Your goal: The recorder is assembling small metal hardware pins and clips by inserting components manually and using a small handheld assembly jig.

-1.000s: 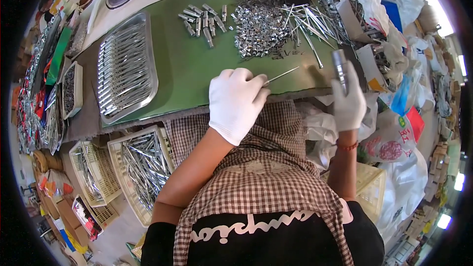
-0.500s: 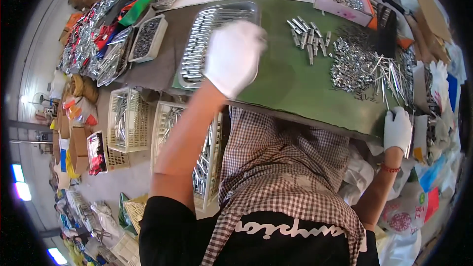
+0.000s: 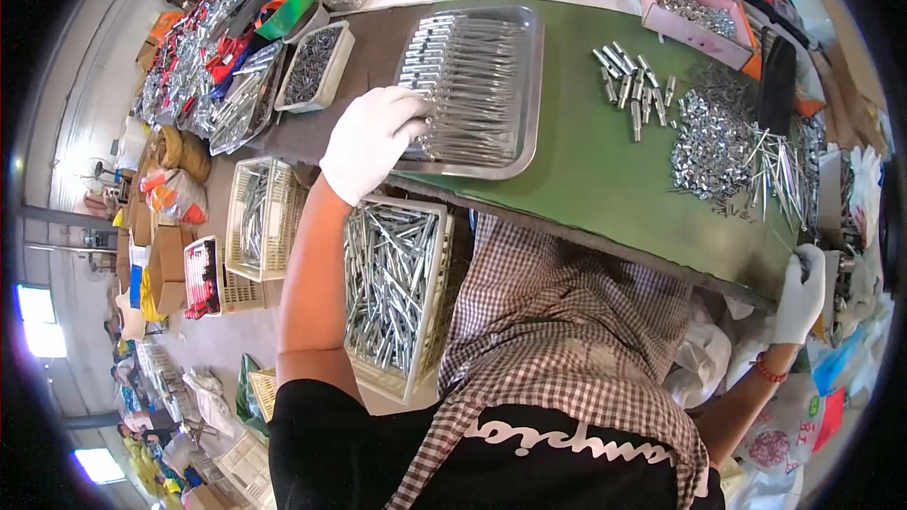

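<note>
My left hand (image 3: pixel 370 144), in a white glove, is at the left side of a metal tray (image 3: pixel 531 104). Its fingers curl against the ends of slim metal rods (image 3: pixel 477 85) laid side by side in the tray. Whether a rod is between the fingertips is hidden. At the table's right front corner is my right hand (image 3: pixel 801 295), also gloved, its fingers closed; what they hold, if anything, cannot be made out. Long thin metal pins (image 3: pixel 779 175) lie just beyond it, next to a heap of small shiny metal parts (image 3: pixel 713 142). Several short metal cylinders (image 3: pixel 635 85) are scattered between heap and tray.
A pink box (image 3: pixel 694 14) of small parts stands at the back right. Left of the tray is a white bin (image 3: pixel 340 61) of dark small pieces. Below the table edge, a cream crate (image 3: pixel 439 274) holds many metal rods. Another crate (image 3: pixel 269 260) stands further left.
My left hand has moved from over the tray's rods to its left side, uncovering the rods. My right hand stays by the right front corner of the table. The view has shifted slightly.
</note>
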The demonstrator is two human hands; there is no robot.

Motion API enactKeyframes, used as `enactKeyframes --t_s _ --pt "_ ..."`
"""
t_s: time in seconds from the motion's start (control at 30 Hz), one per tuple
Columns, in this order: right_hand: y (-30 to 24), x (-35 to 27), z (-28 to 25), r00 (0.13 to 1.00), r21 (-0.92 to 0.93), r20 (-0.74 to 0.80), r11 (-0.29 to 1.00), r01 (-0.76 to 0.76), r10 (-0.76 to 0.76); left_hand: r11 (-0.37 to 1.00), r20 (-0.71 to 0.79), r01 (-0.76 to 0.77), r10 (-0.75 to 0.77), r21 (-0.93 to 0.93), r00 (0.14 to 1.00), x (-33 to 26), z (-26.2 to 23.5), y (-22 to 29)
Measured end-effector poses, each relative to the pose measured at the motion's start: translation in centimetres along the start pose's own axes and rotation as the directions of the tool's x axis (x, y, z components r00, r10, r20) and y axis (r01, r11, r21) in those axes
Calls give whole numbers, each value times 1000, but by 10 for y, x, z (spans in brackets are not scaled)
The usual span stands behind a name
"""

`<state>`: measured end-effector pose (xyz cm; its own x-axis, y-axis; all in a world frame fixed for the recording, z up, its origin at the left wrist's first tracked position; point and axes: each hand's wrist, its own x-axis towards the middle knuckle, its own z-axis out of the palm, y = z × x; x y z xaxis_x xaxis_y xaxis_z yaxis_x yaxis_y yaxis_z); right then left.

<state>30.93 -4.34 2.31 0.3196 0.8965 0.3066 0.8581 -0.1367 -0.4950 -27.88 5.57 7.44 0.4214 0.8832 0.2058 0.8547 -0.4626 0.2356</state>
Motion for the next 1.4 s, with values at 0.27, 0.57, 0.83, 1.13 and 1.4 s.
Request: enactKeyframes --t_s 0.27,0.57,0.83,1.13,1.4 --pt "-30 12 -14 979 86 114 984 159 -168 995 -136 74 -64 72 989 -16 11 1" --pt "-48 -6 -11 985 175 140 981 78 -104 999 -268 20 -11 30 963 25 25 93" --pt "-88 -21 10 955 179 28 941 286 -295 997 -109 -76 76 1 991 112 112 169" --pt "-85 -37 35 912 76 72 914 398 -403 998 -253 -1 -16 -68 967 93 124 177" --pt "-81 -40 48 882 29 62 884 467 -468 886 -192 -296 241 -357 951 50 136 245"
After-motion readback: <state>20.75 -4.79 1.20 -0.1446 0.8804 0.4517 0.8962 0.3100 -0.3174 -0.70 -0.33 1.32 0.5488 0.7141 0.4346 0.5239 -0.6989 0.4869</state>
